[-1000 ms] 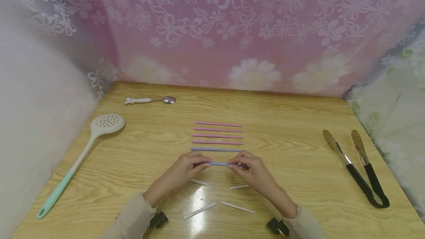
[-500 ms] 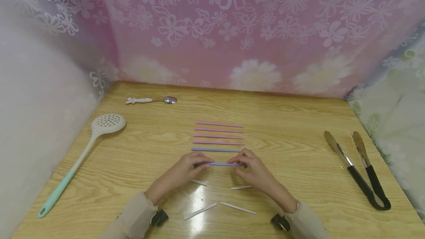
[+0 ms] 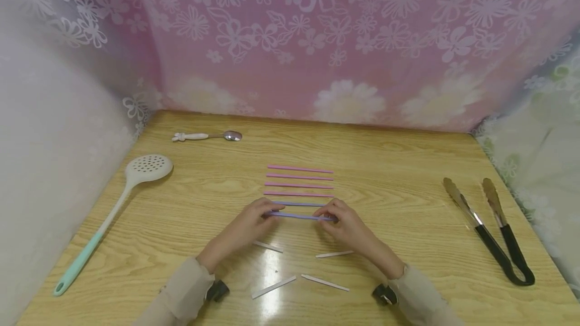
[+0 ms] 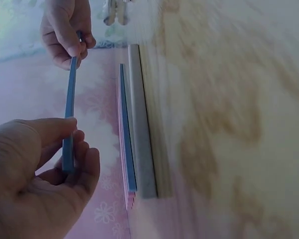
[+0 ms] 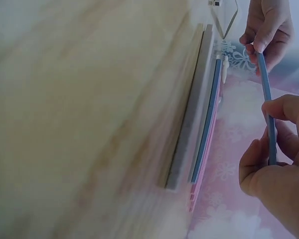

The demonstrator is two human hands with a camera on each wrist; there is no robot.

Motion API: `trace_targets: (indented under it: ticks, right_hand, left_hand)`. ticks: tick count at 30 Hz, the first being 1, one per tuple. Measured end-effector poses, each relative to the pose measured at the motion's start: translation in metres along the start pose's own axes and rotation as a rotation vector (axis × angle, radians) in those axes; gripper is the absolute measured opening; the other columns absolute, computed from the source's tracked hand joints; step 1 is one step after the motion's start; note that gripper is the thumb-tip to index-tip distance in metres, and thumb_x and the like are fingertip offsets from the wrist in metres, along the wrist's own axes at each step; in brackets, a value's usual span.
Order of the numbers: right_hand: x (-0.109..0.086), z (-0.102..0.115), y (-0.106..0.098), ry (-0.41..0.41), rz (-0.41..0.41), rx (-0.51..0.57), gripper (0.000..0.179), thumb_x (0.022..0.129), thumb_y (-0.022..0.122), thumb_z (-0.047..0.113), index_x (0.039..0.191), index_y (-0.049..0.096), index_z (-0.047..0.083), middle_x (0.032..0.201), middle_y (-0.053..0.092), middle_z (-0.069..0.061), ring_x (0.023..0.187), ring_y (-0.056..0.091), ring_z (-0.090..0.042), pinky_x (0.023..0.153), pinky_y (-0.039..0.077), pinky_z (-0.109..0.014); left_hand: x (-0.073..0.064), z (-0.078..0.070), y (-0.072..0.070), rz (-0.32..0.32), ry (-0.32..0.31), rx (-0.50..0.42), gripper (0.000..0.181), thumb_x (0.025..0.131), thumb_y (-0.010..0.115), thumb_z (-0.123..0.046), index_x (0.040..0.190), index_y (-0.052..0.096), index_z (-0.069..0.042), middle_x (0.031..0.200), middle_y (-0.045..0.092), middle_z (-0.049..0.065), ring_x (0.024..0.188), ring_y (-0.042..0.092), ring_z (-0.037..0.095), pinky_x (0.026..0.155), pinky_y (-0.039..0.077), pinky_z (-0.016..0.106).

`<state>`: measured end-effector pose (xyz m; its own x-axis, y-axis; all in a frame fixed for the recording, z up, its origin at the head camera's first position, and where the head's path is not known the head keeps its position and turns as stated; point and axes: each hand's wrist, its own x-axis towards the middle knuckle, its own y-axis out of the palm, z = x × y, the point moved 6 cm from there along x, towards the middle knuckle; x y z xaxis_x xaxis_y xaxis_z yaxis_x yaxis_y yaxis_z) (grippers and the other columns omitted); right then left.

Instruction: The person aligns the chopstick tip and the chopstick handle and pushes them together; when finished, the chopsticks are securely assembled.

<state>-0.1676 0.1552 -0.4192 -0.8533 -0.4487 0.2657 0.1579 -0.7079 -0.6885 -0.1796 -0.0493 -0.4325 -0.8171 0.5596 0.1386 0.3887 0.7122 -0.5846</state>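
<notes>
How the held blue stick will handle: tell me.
The held blue stick is probably stiff: it runs straight between left hand and right hand. Being thin, it is likely light. Its flat-looking sides suggest sliding rather than rolling.

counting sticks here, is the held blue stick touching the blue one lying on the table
Apart. The left wrist view shows a clear gap between the held blue stick and the lying blue stick.

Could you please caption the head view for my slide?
Left hand and right hand hold a blue stick near four pink sticks.
</notes>
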Motion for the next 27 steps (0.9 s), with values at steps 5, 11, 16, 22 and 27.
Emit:
trace_targets:
  ticks: [5,11,16,22,27]
  right_hand:
    - [0.003,-0.006,0.001,-0.012,0.024,-0.013,0.015,0.08,0.07,-0.005,0.094,0.069,0.001,0.085,0.055,0.001,0.078,0.051,-0.012,0.069,0.049,-0.022]
    - [0.008,-0.015,0.006,0.036,0.063,-0.038,0.009,0.083,0.071,0.003,0.092,0.069,0.003,0.086,0.058,-0.001,0.079,0.055,-0.014,0.071,0.051,-0.023]
    - [0.01,-0.02,0.01,0.075,0.075,-0.063,0.009,0.084,0.071,0.005,0.092,0.07,0.002,0.088,0.06,-0.002,0.081,0.055,-0.015,0.071,0.049,-0.023]
    - [0.011,-0.024,0.015,0.119,0.081,-0.087,0.008,0.084,0.07,0.005,0.092,0.07,0.003,0.089,0.062,-0.003,0.084,0.053,-0.016,0.072,0.048,-0.024]
    - [0.013,-0.026,0.017,0.138,0.087,-0.1,0.009,0.084,0.07,0.004,0.092,0.071,0.003,0.089,0.063,-0.002,0.083,0.053,-0.015,0.072,0.047,-0.025]
  left_hand:
    - [0.001,0.008,-0.002,-0.009,-0.031,0.018,0.024,0.094,0.058,-0.007,0.116,0.064,0.001,0.108,0.065,0.01,0.096,0.062,0.022,0.084,0.053,0.031]
    - [0.003,0.017,-0.002,0.022,-0.07,0.056,0.022,0.094,0.059,-0.009,0.114,0.066,-0.002,0.105,0.065,0.008,0.095,0.06,0.018,0.083,0.052,0.029]
    - [0.007,0.019,-0.001,0.029,-0.089,0.117,0.021,0.092,0.061,-0.008,0.111,0.068,-0.001,0.099,0.063,0.007,0.086,0.054,0.014,0.074,0.047,0.025]
    - [0.012,0.023,0.001,0.022,-0.112,0.16,0.018,0.09,0.064,-0.006,0.106,0.07,-0.001,0.097,0.065,0.007,0.085,0.053,0.015,0.072,0.045,0.025]
    - [0.014,0.024,0.001,0.011,-0.133,0.163,0.017,0.088,0.065,-0.005,0.104,0.07,-0.001,0.096,0.065,0.006,0.085,0.054,0.015,0.072,0.045,0.025]
